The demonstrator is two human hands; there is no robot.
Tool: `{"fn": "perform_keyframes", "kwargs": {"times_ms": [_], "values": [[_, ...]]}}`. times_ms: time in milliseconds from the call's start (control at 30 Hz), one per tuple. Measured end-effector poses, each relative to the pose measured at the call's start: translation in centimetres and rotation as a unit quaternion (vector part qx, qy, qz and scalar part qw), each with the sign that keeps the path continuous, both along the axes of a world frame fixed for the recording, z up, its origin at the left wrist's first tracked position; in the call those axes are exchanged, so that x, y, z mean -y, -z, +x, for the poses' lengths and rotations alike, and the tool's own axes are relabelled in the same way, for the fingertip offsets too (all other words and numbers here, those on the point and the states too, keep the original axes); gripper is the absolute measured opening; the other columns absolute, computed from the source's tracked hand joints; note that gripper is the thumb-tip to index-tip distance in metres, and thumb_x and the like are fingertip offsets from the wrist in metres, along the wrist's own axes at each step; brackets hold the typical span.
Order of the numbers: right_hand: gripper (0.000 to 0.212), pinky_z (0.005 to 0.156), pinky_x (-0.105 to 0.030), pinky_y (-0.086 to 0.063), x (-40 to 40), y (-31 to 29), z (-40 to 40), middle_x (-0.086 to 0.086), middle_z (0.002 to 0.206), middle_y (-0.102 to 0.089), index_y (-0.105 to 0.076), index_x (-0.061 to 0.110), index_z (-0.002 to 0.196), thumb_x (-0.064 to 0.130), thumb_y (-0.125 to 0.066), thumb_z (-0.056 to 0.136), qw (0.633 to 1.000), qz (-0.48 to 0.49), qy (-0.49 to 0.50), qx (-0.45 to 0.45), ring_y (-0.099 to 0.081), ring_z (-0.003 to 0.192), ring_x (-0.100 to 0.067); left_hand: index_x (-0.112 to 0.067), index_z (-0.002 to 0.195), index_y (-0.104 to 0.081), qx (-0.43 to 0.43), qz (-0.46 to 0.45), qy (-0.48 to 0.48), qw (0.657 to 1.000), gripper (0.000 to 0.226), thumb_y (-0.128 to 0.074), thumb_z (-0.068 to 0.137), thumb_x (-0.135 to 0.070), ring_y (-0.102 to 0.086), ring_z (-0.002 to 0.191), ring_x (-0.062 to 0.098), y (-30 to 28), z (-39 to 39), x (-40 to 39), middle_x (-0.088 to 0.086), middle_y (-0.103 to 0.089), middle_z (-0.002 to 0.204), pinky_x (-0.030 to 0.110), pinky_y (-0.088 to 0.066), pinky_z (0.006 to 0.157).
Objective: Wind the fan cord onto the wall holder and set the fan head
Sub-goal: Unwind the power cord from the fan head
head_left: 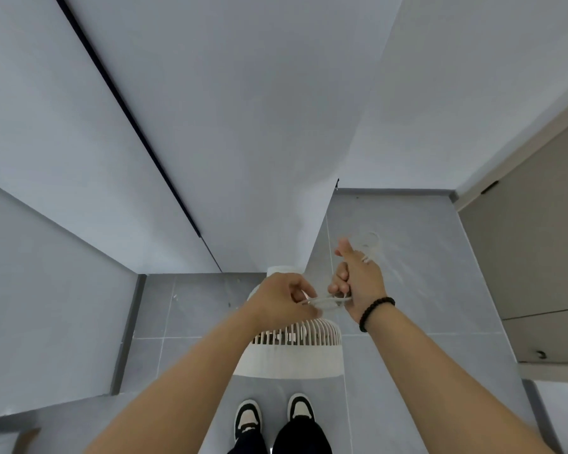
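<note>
The person is gathering the cord (pixel 328 301) above the fan (pixel 295 345). The right hand (pixel 358 280) is gripping coiled loops; the left hand (pixel 286 298), at its 9 o'clock, is pinching the strand. No wall holder is showing; finding it comes next, judging by the task.

We see a white fan (pixel 295 352) with a slatted grille, a white cord (pixel 328 301), a black beaded bracelet (pixel 374 312), 2 black-and-white shoes (pixel 273 416), grey floor tiles (pixel 407 290), pale grey walls (pixel 243 126) and a beige door (pixel 538 240).
</note>
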State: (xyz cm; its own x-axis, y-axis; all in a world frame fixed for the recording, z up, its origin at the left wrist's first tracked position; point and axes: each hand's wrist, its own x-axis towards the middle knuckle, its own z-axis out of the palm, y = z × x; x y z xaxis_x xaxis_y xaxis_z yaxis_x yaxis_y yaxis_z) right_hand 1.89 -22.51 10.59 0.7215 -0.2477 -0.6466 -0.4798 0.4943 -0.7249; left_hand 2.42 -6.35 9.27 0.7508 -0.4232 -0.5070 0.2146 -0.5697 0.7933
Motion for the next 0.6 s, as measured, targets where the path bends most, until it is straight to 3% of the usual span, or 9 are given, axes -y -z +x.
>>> {"fn": "perform_keyframes", "kwargs": {"times_ms": [100, 167, 233, 300, 400, 467, 500, 600], "values": [[0.056, 0.039, -0.022, -0.038, -0.4, 0.8, 0.1, 0.001, 0.058, -0.038, -0.046, 0.012, 0.096, 0.049, -0.077, 0.067, 0.988, -0.105, -0.112, 0.013, -0.034, 0.035, -0.008, -0.017, 0.089, -0.065, -0.015, -0.01, -0.019, 1.0, 0.033, -0.086, 0.063, -0.016, -0.064, 0.061, 0.015, 0.7, 0.8, -0.6, 0.005, -0.072, 0.074, 0.032, -0.056, 0.07], [0.074, 0.045, -0.021, -0.044, -0.8, 1.3, 0.3, 0.001, 0.074, -0.047, -0.043, 0.019, 0.118, 0.049, -0.081, 0.062, 0.952, -0.203, -0.225, 0.031, -0.046, 0.048, -0.006, -0.013, 0.091, -0.063, -0.016, -0.005, -0.009, 1.0, 0.036, -0.085, 0.062, -0.01, -0.062, 0.06, 0.012, 1.2, 1.2, -0.9, 0.001, -0.069, 0.07, 0.027, -0.053, 0.065], [0.093, 0.064, -0.015, -0.047, -1.1, 1.9, 0.3, 0.007, 0.096, -0.053, -0.034, 0.026, 0.133, 0.048, -0.085, 0.058, 0.89, -0.29, -0.348, 0.049, -0.056, 0.074, -0.003, -0.014, 0.09, -0.062, 0.001, 0.019, 0.021, 1.0, 0.035, -0.082, 0.062, -0.008, -0.062, 0.064, 0.012, 1.9, 1.5, -1.1, 0.001, -0.069, 0.074, 0.026, -0.053, 0.064], [0.1, 0.083, -0.02, -0.049, -1.3, 2.7, 0.4, 0.01, 0.112, -0.053, -0.034, 0.025, 0.134, 0.049, -0.088, 0.054, 0.82, -0.345, -0.453, 0.047, -0.058, 0.099, -0.007, -0.019, 0.086, -0.061, 0.019, 0.034, 0.042, 0.998, 0.03, -0.08, 0.064, -0.013, -0.064, 0.068, 0.011, 2.7, 1.6, -1.0, 0.0, -0.071, 0.077, 0.025, -0.053, 0.068], [0.089, 0.089, -0.032, -0.051, -1.4, 3.9, 0.0, 0.009, 0.112, -0.06, -0.046, 0.027, 0.119, 0.054, -0.087, 0.046, 0.7, -0.422, -0.576, 0.02, -0.06, 0.102, -0.014, -0.026, 0.08, -0.06, 0.001, 0.029, 0.024, 0.999, 0.033, -0.08, 0.059, -0.012, -0.064, 0.07, 0.008, 3.4, 1.4, -0.7, -0.01, -0.068, 0.076, 0.023, -0.055, 0.067], [0.078, 0.087, -0.033, -0.051, -1.6, 4.9, -0.4, 0.004, 0.11, -0.064, -0.049, 0.023, 0.118, 0.048, -0.085, 0.055, 0.631, -0.459, -0.626, -0.003, -0.061, 0.099, -0.018, -0.027, 0.078, -0.058, -0.022, 0.026, 0.027, 0.999, 0.037, -0.081, 0.056, -0.007, -0.063, 0.068, 0.007, 3.9, 1.2, -0.5, -0.008, -0.067, 0.075, 0.023, -0.053, 0.063], [0.067, 0.084, -0.034, -0.053, -1.6, 5.3, -0.5, 0.003, 0.105, -0.065, -0.052, 0.022, 0.113, 0.046, -0.083, 0.059, 0.626, -0.474, -0.619, -0.006, -0.062, 0.095, -0.019, -0.027, 0.079, -0.059, -0.027, 0.022, 0.018, 0.999, 0.037, -0.081, 0.055, -0.008, -0.064, 0.07, 0.009, 4.3, 1.3, -0.6, -0.006, -0.068, 0.076, 0.027, -0.055, 0.065], [0.027, 0.063, -0.026, -0.054, -1.6, 6.2, -0.3, 0.006, 0.078, -0.065, -0.058, 0.023, 0.082, 0.043, -0.07, 0.068, 0.695, -0.464, -0.549, -0.002, -0.063, 0.073, -0.013, -0.025, 0.094, -0.063, -0.042, -0.02, -0.044, 0.998, 0.048, -0.079, 0.049, -0.023, -0.071, 0.087, 0.017, 5.6, 1.6, -1.2, -0.003, -0.075, 0.09, 0.04, -0.058, 0.084]]}}
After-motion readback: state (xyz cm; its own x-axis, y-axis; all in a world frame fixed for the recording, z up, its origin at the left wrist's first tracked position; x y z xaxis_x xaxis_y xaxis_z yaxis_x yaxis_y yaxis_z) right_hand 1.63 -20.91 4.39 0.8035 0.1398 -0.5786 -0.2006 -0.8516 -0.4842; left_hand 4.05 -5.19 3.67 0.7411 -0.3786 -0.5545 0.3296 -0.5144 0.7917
